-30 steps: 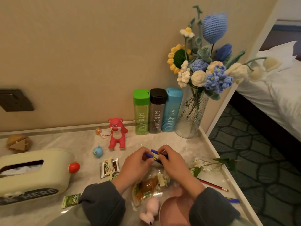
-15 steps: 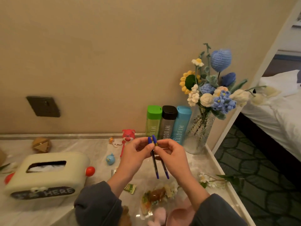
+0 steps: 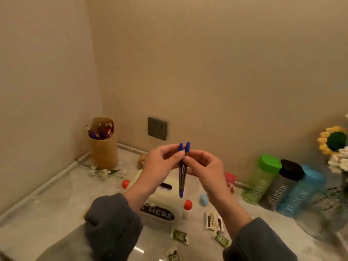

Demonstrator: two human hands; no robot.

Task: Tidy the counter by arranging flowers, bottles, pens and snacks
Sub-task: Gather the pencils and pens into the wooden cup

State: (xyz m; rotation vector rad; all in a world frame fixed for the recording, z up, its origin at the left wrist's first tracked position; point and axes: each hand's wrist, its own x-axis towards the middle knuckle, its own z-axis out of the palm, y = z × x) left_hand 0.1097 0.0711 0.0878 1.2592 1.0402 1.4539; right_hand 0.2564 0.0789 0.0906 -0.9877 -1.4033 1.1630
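Pens (image 3: 182,172) with blue caps, two of them, stand upright in the middle of the frame, above the tissue box (image 3: 165,201). The left hand (image 3: 160,162) and the right hand (image 3: 205,166) both pinch them near the top. A brown cup (image 3: 104,149) stands at left on the tabletop (image 3: 56,200).

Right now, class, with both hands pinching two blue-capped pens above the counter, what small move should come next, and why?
Probably carry the two blue-capped pens left and back toward the tall brown paper cup in the corner. The left hand and right hand pinch them together, upright, and that cup already holds other pens, so it looks like their home.
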